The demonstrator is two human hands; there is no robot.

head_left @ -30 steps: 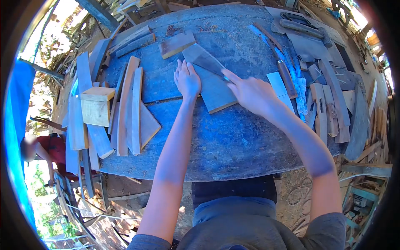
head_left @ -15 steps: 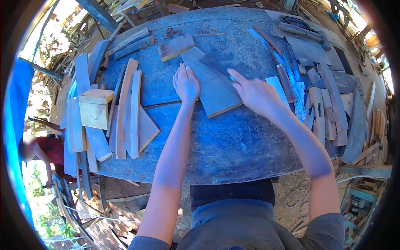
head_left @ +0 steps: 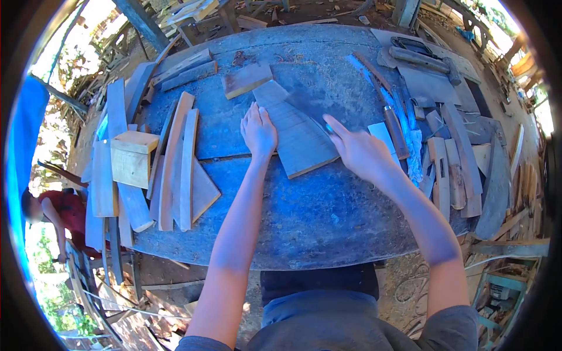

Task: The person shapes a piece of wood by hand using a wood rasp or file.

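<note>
A flat wooden board, narrower at its far end, lies at a slant on the blue worktable. My left hand bears on the board's left edge, its fingers close together and bent against it. My right hand is closed around a hand tool with a long dark blade. That blade runs over the board's right side and is smeared by motion, so its exact kind cannot be made out. A smaller wood block lies just beyond the board's far end.
Wooden strips and a squarish wood block lie on the left. On the right are a wooden-handled tool, a clamp and several shaped wood pieces. Beyond the table's left side, a person in red is bent over.
My view has tilted slightly, so the table sits lower in the picture. The right hand still holds the blurred tool over the board, and the left hand stays at the board's left edge.
</note>
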